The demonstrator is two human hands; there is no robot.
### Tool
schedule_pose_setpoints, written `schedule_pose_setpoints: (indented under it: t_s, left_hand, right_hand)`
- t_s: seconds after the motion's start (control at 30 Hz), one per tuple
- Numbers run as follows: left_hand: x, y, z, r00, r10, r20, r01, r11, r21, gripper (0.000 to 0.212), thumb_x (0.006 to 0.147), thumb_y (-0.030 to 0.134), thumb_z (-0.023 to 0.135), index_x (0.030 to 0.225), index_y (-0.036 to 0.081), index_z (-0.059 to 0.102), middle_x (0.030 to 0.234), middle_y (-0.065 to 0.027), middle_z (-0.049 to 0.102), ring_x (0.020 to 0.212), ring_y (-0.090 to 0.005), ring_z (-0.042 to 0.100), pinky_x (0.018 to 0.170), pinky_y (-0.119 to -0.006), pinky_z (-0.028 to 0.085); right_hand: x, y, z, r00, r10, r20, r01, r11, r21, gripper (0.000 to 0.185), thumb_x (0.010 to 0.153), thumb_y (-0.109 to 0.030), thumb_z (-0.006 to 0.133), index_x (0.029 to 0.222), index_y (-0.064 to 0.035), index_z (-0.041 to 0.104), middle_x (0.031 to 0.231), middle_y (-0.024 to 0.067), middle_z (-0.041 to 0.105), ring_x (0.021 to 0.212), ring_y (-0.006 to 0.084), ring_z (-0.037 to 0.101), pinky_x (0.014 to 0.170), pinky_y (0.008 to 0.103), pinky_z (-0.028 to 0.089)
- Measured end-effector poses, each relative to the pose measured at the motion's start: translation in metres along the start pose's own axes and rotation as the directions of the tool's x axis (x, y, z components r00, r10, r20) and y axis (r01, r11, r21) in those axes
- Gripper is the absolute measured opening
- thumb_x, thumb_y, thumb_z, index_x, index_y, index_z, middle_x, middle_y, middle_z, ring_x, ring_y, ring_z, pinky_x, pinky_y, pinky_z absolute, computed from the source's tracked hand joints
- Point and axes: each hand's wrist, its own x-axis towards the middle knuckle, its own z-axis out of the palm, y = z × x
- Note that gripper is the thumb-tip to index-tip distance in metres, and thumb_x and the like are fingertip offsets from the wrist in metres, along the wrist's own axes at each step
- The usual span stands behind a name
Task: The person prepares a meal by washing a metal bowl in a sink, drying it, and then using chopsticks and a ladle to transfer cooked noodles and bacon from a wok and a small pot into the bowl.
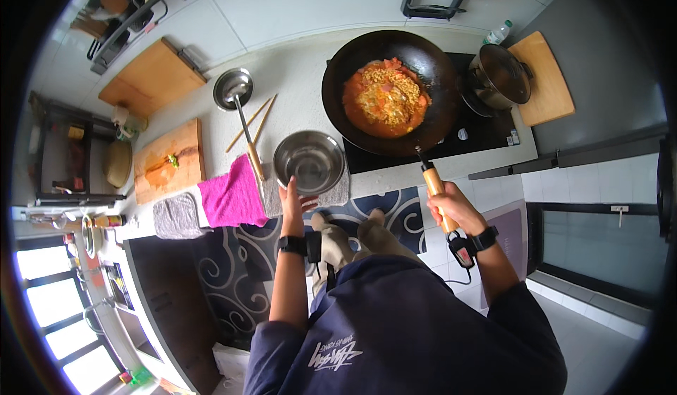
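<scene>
My right hand (456, 204) is closed around the wooden handle (433, 181) of a dark wok (444, 93). In the wok lies a red, saucy mix of tomato pieces and yellow egg-like bits (389, 99). My left hand (295, 202) is at the near rim of a stainless steel bowl (312, 157), thumb over the rim and fingers below its side. The bowl shows no food inside and is by the counter's front edge, left of the wok. Whether its base rests on the counter cannot be told.
A ladle (244, 125) rests in a small metal bowl (219, 91), with chopsticks (264, 120) beside it. A pink cloth (232, 194) and a cutting board (185, 152) with green scraps lie to the left. A lidded pot (500, 75) stands right of the wok on the black cooktop (494, 136).
</scene>
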Motion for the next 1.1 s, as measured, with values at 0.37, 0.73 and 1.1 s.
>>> schedule_pose_setpoints:
  t_s: [0.37, 0.73, 1.1]
  left_hand:
    - [0.021, -0.008, 0.023, 0.995, 0.096, -0.001, -0.096, 0.995, 0.027, 0.061, 0.092, 0.055, 0.040, 0.125, 0.006, 0.026, 0.092, -0.0194, 0.057, 0.056, -0.0273, 0.062, 0.039, -0.033, 0.051]
    - [0.043, -0.004, 0.024, 0.996, 0.079, 0.046, -0.080, 0.997, 0.004, 0.077, 0.089, 0.063, 0.039, 0.135, 0.006, 0.015, 0.094, -0.0191, 0.056, 0.054, -0.0233, 0.059, 0.041, -0.033, 0.049]
    - [0.074, -0.022, 0.006, 0.998, 0.042, 0.040, -0.042, 0.999, 0.005, 0.079, 0.090, 0.060, 0.039, 0.140, 0.007, 0.010, 0.107, -0.0212, 0.053, 0.056, -0.0236, 0.060, 0.043, -0.032, 0.049]
  right_hand:
    - [-0.038, -0.013, 0.044, 0.998, 0.010, -0.059, -0.015, 0.997, -0.075, 0.009, 0.074, -0.003, 0.053, 0.080, -0.0026, 0.047, 0.056, 0.0047, 0.049, 0.039, 0.0137, 0.048, 0.039, 0.0283, 0.041]
    - [-0.033, -0.011, 0.074, 0.996, 0.009, -0.088, -0.022, 0.988, -0.153, 0.008, 0.074, -0.005, 0.053, 0.078, -0.0023, 0.047, 0.056, 0.0053, 0.049, 0.040, 0.0142, 0.049, 0.042, 0.0274, 0.040]
    - [-0.023, -0.008, 0.088, 0.994, 0.037, -0.102, -0.056, 0.980, -0.190, 0.008, 0.075, -0.005, 0.054, 0.079, -0.0014, 0.047, 0.058, 0.0053, 0.050, 0.042, 0.0145, 0.050, 0.043, 0.0279, 0.041]
